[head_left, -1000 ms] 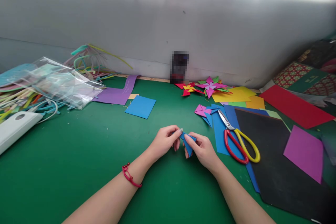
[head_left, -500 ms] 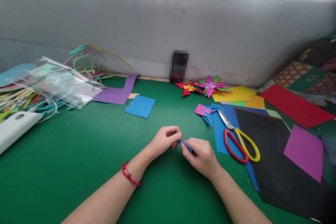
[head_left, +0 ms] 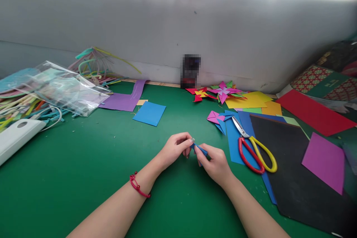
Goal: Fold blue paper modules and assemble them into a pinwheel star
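Observation:
Between my two hands is a small folded piece of blue paper (head_left: 201, 150), partly hidden by fingers. My left hand (head_left: 177, 148) pinches its left end between thumb and fingers. At the other end my right hand (head_left: 215, 163) grips it, the thumb lying along the fold. A flat blue paper square (head_left: 150, 113) lies on the green table beyond my left hand. Past my right hand sits a folded pink and blue paper piece (head_left: 216, 118). Scissors (head_left: 251, 145) with one red and one yellow handle rest on blue and black sheets to the right.
Folded paper stars (head_left: 223, 91) and yellow sheets (head_left: 248, 99) lie near the wall. A black sheet (head_left: 290, 163), a purple sheet (head_left: 325, 163) and a red sheet (head_left: 315, 111) are on the right. Leftward are a plastic bag (head_left: 80, 93), pipe cleaners and a white device (head_left: 21, 137).
My right thumb and fingers have shifted slightly on the blue paper, and more of its folded strip now shows. My left hand keeps its pinch almost in place.

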`<state>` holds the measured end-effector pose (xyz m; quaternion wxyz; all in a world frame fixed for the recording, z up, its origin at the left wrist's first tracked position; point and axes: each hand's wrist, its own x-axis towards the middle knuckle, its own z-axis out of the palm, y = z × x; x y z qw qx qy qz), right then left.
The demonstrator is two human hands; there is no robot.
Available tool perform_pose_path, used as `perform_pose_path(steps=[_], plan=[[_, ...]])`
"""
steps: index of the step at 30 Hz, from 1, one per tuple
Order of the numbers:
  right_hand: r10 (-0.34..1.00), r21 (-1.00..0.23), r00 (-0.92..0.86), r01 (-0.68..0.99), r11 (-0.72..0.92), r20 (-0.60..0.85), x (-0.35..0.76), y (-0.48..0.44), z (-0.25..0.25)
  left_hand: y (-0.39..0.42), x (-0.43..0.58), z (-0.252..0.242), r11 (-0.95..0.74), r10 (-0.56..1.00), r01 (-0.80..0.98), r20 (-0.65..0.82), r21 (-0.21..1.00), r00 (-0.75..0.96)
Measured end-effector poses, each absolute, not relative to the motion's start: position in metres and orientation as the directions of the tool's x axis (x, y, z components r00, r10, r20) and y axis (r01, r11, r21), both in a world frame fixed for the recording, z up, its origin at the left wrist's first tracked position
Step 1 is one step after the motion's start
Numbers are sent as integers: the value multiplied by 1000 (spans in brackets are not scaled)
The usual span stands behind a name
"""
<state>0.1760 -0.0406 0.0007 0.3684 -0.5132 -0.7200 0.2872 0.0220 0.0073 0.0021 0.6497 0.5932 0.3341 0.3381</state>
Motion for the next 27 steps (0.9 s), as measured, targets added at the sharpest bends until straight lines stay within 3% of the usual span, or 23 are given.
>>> perform_pose_path(steps=[5,13,21,27], plan=[[982,-924,-177,359,132,71,181,-36,3,8,25,0,90,829,-64,-39,994,559],[983,-968,-181,244,58,13,182,-33,0,7,24,1,100,844,-75,-44,992,535],[976,-981,-215,193,20,-23,183,-33,-1,5,25,4,97,858,-59,-53,994,511],[973,-958,-232,275,74,8,181,-34,1,5,24,1,75,865,-14,-58,997,499]])
